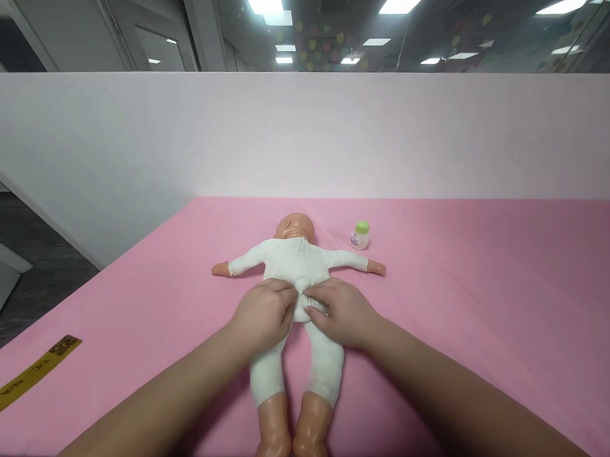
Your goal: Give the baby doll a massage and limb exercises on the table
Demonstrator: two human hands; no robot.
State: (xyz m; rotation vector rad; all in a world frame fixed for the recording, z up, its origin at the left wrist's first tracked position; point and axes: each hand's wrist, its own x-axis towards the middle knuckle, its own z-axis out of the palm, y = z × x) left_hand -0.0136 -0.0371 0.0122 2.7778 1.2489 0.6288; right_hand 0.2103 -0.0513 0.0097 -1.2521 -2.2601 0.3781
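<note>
doll (296, 259) beneath fingers (318, 293) of both hands (262, 313) (352, 315)

white wall (332, 134) | dark glass (488, 29) above | bright lights (401, 4) | grey floor (41, 264)

doll (297, 259), white-bodied with tan head; jar lid (362, 227), green; table cover (478, 302), pink; strip (34, 375), yellow with black lettering.

Single view, worn on my head: faces forward, pitched down across pink table (487, 282) to white partition (382, 136). Near range: my left hand (266, 313), right hand (345, 314) below centre, forearms (190, 389) entering from bottom edge.
</note>
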